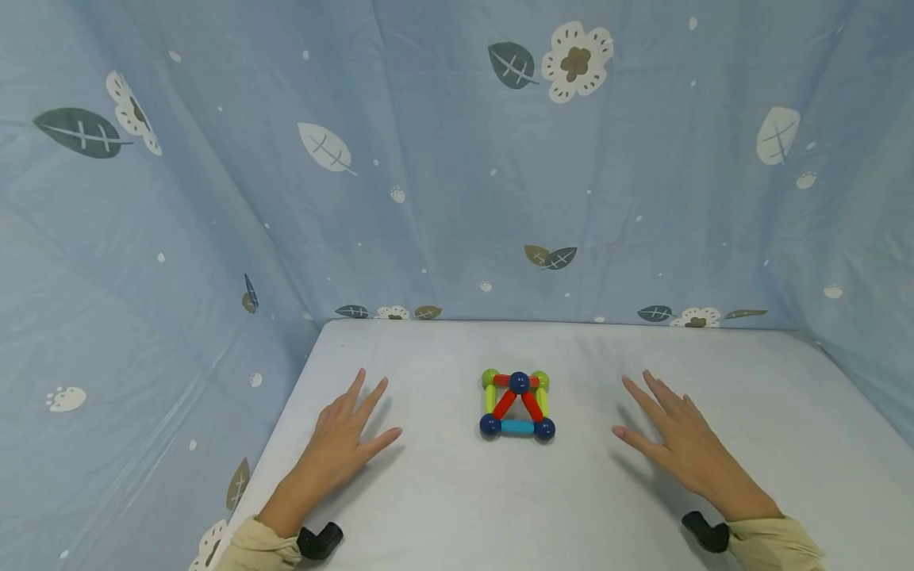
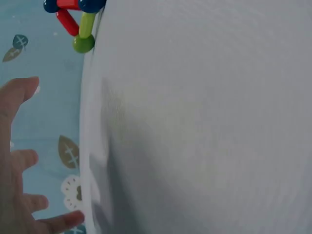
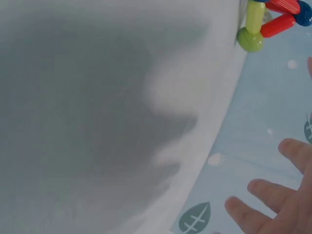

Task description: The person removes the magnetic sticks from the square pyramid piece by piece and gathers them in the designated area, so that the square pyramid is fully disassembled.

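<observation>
A small pyramid of toy building rods and balls (image 1: 517,427) stands on the white table, between my two hands. Its base has green balls at the back and dark blue balls in front, joined by red, lime and light blue rods. Red rods rise to a dark blue ball (image 1: 519,383) on top. To its left, my left hand (image 1: 341,436) hovers with fingers spread, touching nothing. My right hand (image 1: 674,440) is held likewise on the other side, apart from the pyramid. Both wrist views catch only part of the pyramid, at a green ball (image 2: 83,44) and a lime rod (image 3: 255,17).
The white table (image 1: 443,492) reaches back to a blue curtain (image 1: 443,198) printed with leaves and flowers. More of this cloth hangs along the left and right sides. A black band (image 1: 321,541) sits at my left wrist, another black band (image 1: 705,531) at my right.
</observation>
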`<state>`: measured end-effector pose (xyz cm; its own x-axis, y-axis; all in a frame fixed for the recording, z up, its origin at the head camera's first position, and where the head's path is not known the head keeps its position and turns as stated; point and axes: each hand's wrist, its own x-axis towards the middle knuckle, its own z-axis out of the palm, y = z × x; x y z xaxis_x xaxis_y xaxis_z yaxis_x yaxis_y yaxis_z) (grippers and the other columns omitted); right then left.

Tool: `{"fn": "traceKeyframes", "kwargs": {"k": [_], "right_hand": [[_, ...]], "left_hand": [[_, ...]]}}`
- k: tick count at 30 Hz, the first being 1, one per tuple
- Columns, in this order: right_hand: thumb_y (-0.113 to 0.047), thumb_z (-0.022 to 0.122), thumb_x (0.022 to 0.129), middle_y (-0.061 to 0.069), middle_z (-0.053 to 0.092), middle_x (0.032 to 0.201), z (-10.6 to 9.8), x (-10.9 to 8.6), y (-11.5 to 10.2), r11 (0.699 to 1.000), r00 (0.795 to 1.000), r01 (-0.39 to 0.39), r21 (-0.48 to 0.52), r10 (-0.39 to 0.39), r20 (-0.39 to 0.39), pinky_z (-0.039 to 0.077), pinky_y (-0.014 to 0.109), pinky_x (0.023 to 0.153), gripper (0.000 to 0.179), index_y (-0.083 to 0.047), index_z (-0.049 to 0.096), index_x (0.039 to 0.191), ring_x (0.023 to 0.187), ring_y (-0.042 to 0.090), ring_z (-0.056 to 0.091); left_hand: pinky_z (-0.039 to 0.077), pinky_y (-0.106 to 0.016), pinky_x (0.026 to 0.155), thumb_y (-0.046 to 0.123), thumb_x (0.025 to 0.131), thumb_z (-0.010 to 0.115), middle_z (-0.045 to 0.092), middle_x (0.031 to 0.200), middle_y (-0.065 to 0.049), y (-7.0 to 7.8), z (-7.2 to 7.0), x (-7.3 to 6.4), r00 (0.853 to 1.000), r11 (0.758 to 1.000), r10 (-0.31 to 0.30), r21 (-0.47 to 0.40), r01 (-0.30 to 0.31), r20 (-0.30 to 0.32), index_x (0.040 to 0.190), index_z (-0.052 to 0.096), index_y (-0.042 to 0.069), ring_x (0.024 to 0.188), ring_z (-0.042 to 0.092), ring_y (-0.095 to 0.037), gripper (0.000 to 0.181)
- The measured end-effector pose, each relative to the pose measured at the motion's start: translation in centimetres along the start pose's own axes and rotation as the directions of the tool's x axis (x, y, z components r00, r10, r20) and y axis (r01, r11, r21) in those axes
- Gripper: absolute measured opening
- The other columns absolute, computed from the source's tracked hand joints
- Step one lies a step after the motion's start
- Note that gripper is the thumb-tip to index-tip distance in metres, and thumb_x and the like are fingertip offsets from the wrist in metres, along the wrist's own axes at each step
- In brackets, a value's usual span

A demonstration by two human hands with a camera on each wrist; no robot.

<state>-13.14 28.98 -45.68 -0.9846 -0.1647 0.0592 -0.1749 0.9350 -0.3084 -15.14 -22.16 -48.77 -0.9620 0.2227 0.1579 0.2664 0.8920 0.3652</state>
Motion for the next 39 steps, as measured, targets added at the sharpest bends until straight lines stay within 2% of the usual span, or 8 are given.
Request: {"fn": "traceKeyframes", "kwargs": {"k": [5,9,13,18,24,28,33,39], "right_hand": [[-0.064,0.061,0.096,0.026,0.028,0.167,0.0,0.6,-0.9,0.997,1.0,-0.008,0.072,0.006,0.031,0.037,0.079,0.102,0.088,-0.022,0.027,0.165,0.144,0.055,0.037],[-0.053,0.067,0.097,0.021,0.048,0.157,0.2,1.6,-1.8,0.985,0.999,0.054,0.161,-0.053,-0.01,0.047,0.07,0.098,0.077,-0.014,0.041,0.158,0.135,0.046,0.055],[-0.035,0.075,0.095,0.017,0.067,0.137,0.3,3.6,-3.5,0.961,0.989,0.141,0.238,-0.127,-0.071,0.058,0.053,0.089,0.062,-0.007,0.056,0.146,0.113,0.035,0.07],[-0.022,0.081,0.09,0.013,0.072,0.129,0.2,6.2,-6.4,0.922,0.979,0.203,0.33,-0.185,-0.085,0.062,0.041,0.083,0.054,-0.008,0.062,0.139,0.104,0.026,0.074],[-0.026,0.081,0.09,0.011,0.074,0.125,0.4,8.3,-9.7,0.88,0.965,0.257,0.399,-0.255,-0.058,0.062,0.036,0.08,0.045,-0.01,0.069,0.13,0.102,0.024,0.074],[-0.027,0.081,0.09,0.008,0.075,0.12,1.3,8.6,-10.6,0.874,0.963,0.26,0.41,-0.263,-0.049,0.059,0.03,0.076,0.04,-0.01,0.072,0.125,0.098,0.022,0.074],[-0.023,0.084,0.087,0.003,0.076,0.116,1.8,9.2,-11.1,0.865,0.959,0.28,0.417,-0.272,-0.079,0.057,0.028,0.074,0.037,-0.011,0.074,0.121,0.092,0.016,0.073],[-0.026,0.086,0.086,0.001,0.077,0.11,2.3,9.7,-11.3,0.854,0.958,0.262,0.45,-0.286,-0.016,0.057,0.024,0.071,0.034,-0.014,0.076,0.117,0.089,0.012,0.071]], "left_hand": [[0.034,-0.074,0.11,0.066,0.095,0.06,0.022,0.172,-0.011,0.9,0.5,0.5,1.0,0.994,-0.003,-0.113,0.006,0.028,0.163,0.032,0.031,0.142,0.05,-0.04,0.082],[0.045,-0.06,0.108,0.062,0.095,0.063,0.035,0.167,-0.004,2.6,1.2,1.3,0.998,0.968,0.013,-0.251,0.004,0.065,0.16,0.037,0.029,0.13,0.06,-0.028,0.077],[0.052,-0.043,0.095,0.05,0.096,0.07,0.052,0.153,-0.001,5.4,1.8,3.0,0.996,0.932,0.059,-0.362,-0.03,0.068,0.155,0.047,0.023,0.112,0.062,-0.016,0.069],[0.054,-0.041,0.088,0.041,0.096,0.073,0.061,0.143,-0.006,9.9,2.3,6.0,0.986,0.89,0.155,-0.442,-0.114,0.057,0.151,0.052,0.02,0.108,0.062,-0.018,0.062],[0.055,-0.039,0.083,0.046,0.091,0.077,0.061,0.146,-0.004,13.5,2.8,8.5,0.989,0.835,0.134,-0.545,-0.075,0.069,0.15,0.052,0.025,0.107,0.064,-0.019,0.067],[0.056,-0.039,0.083,0.046,0.088,0.08,0.062,0.145,-0.006,14.3,3.9,8.6,0.987,0.811,0.13,-0.583,-0.053,0.091,0.148,0.054,0.022,0.104,0.067,-0.019,0.07],[0.057,-0.038,0.092,0.043,0.088,0.082,0.064,0.138,-0.002,15.0,4.9,9.1,0.973,0.793,0.215,-0.595,-0.128,0.078,0.143,0.059,0.018,0.106,0.069,-0.017,0.065],[0.057,-0.028,0.082,0.037,0.086,0.085,0.07,0.118,0.0,15.0,5.4,9.4,0.978,0.804,0.195,-0.583,-0.113,0.079,0.126,0.066,0.017,0.097,0.069,-0.013,0.048]]}}
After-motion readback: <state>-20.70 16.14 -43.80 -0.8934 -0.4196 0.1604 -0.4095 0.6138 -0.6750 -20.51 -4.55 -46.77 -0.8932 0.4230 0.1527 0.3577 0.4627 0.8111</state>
